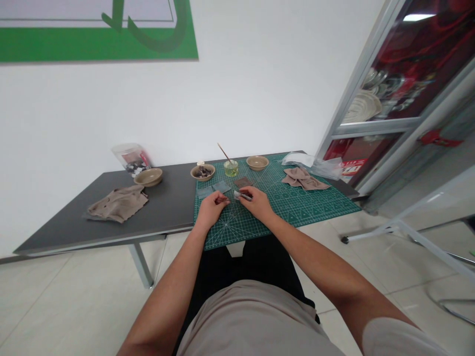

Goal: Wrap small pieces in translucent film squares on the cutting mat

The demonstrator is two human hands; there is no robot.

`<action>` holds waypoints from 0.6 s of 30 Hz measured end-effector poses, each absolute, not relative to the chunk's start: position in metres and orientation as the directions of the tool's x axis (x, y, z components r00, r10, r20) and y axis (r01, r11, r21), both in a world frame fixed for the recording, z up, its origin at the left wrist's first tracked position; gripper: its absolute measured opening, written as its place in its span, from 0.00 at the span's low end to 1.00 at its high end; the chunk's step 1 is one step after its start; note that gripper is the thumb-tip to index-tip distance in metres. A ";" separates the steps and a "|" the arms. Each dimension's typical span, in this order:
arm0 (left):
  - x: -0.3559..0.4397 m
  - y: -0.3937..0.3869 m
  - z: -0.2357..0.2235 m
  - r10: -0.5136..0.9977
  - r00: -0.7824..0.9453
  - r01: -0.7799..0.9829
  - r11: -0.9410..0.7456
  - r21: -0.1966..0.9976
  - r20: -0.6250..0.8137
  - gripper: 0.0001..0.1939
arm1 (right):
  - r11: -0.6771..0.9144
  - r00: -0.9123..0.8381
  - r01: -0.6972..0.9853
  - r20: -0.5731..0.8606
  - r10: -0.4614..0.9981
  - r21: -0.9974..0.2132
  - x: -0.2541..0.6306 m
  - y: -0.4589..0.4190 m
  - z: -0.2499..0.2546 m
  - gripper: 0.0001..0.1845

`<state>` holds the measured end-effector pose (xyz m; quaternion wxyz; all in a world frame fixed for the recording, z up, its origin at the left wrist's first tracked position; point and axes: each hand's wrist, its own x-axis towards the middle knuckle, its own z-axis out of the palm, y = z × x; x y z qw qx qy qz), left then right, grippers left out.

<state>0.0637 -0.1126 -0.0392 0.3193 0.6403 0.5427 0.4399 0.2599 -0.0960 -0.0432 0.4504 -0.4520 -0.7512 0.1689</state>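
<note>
My right hand [257, 202] is closed around a small folded grey-white piece [237, 195], its kind too small to tell. My left hand [213, 208] sits just to the left over the green cutting mat [297, 205], fingers pinched together; whatever may be between them is hidden. Beyond my left hand lie flat blue-grey squares [221, 186]. A brown square [243, 182] lies on the mat past my right fingertips. Behind these stands a glass jar [231, 169] of yellow-green liquid with a thin wooden stick [223, 151] leaning in it.
A bowl [194, 172] of dark pieces and another bowl [257, 162] stand along the back. Brown cloth [304, 179] and a clear plastic bag [321, 164] lie right. On the dark table [168, 198] at left are a cloth [118, 202], a bowl [148, 178] and a clear bag [129, 157].
</note>
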 end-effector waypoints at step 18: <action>0.063 -0.113 -0.038 0.974 -0.015 0.544 -0.182 0.819 0.226 0.08 | 0.519 -0.200 0.560 0.502 0.842 -0.647 0.260 -0.098 -0.041 0.05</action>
